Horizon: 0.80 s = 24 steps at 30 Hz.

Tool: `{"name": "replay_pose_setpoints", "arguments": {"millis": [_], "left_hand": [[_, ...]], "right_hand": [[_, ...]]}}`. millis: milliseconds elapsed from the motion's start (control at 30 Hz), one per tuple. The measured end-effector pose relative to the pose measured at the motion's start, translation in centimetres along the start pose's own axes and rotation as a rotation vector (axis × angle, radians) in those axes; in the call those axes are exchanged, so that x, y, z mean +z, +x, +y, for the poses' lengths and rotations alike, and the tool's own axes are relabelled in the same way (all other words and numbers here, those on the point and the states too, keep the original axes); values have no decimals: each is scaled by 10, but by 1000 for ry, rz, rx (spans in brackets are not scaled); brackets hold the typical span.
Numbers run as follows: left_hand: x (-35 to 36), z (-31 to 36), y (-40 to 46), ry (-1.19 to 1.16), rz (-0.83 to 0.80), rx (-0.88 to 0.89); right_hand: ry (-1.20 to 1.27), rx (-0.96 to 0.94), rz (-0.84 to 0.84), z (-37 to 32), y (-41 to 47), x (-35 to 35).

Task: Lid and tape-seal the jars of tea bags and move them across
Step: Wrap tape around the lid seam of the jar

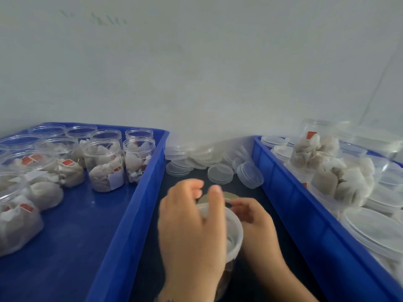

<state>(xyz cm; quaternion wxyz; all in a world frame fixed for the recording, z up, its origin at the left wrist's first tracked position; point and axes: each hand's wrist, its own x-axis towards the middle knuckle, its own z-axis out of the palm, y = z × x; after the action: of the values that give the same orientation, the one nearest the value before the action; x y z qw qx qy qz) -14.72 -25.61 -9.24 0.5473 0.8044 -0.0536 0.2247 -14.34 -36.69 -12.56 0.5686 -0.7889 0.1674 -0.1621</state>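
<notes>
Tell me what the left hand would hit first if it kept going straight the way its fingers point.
The left hand points away from the person, toward the wall. Past the tape roll at its fingertips, it would probably meet the loose lids lying flat between the two bins first, though depth is hard to judge.

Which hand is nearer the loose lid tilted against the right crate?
Right. The right hand works at the jar just below that tilted lid; the left hand is further left.
</notes>
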Motion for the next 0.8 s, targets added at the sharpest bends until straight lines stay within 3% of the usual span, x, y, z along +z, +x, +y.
{"name": "replay_pose_setpoints", "arguments": {"millis": [100,167,233,400,467,667,733,800], "left_hand": [[-2,-15,-17,-296,139,-276],[0,-26,-25,-335,98,-424],[5,-31,-32,-324,70,-535],[15,9,-54,-406,216,-415],[18,30,-58,-522,186,-313],[36,103,-61,-786,-382,54],[48,117,-67,-807,-519,160],[63,123,-77,-798,-628,200]], "right_hand": [[-82,25,-152,-4,-28,-15],[-124,38,-381,-14,-49,-19],[-121,45,-441,-25,-67,-18],[-254,-85,-163,-35,-87,-45],[-263,-109,-43,-49,-89,-59],[-85,-448,572,-60,-110,-120],[-71,-475,665,-60,-108,-143],[-59,-451,650,-57,-102,-164]]}}
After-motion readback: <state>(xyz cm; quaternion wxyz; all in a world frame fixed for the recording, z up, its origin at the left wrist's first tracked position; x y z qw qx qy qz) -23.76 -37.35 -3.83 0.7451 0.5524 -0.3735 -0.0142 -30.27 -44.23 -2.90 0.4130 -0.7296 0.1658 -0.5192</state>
